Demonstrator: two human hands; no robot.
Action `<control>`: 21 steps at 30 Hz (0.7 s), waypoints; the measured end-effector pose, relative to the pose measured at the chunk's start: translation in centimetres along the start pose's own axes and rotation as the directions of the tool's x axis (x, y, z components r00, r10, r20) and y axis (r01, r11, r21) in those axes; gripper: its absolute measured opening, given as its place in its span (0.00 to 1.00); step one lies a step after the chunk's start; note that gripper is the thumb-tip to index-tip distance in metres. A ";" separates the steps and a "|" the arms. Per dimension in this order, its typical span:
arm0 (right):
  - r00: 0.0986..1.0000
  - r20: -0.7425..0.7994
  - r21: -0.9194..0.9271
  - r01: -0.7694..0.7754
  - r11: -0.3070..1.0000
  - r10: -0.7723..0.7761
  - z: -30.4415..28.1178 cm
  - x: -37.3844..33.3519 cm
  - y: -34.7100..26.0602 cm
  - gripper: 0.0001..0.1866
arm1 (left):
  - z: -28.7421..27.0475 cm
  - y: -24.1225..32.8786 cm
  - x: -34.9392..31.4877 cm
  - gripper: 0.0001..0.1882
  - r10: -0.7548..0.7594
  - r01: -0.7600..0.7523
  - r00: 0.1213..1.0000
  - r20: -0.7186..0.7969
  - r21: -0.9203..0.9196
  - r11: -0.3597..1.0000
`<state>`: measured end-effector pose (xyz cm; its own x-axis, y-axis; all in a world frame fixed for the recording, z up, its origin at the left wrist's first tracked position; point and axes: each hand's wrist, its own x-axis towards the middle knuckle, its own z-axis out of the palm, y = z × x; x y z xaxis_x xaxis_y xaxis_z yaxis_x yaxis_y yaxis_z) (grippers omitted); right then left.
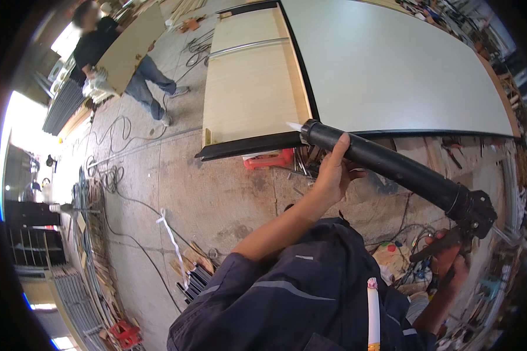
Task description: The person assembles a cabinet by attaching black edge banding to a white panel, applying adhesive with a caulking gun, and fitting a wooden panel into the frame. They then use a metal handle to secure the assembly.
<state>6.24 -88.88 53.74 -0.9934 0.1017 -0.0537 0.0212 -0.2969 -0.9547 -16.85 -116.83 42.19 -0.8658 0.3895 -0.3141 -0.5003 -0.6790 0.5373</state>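
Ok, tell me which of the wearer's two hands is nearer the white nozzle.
The left hand, holding the black tube near the white nozzle; the right hand is at the handle, at the tube's other end.

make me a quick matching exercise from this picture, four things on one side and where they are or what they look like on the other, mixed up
Things:
1. left hand
2. right hand
3. caulking gun nozzle
4. co-worker

Places and states:
A. pale and tapered
B. carrying a flat board
C. on the black barrel, near its front end
D. at the handle

Right pairs: 1-C, 2-D, 3-A, 4-B
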 end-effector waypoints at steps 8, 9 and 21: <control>0.993 0.093 -0.212 -0.055 0.976 0.077 -1.1 7.2 -5.8 0.40 | -0.3 -2.2 2.9 0.29 0.079 -0.089 0.995 -0.058 -0.203 0.975; 0.991 0.101 -0.243 -0.056 0.968 0.083 -1.1 7.8 -6.2 0.39 | -0.1 -1.9 2.6 0.29 0.104 -0.113 0.993 -0.056 -0.204 0.972; 0.921 0.338 -0.321 -0.082 0.944 0.195 7.3 15.6 -4.1 0.31 | -5.2 4.7 -0.8 0.27 0.463 -0.509 0.851 -0.250 -0.173 0.843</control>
<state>-10.16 -92.96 58.99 -0.9487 -0.2851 -0.1366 0.1379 0.0158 -0.9903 -18.48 -123.59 40.96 -0.9671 -0.1380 -0.2140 0.0196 -0.8783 0.4777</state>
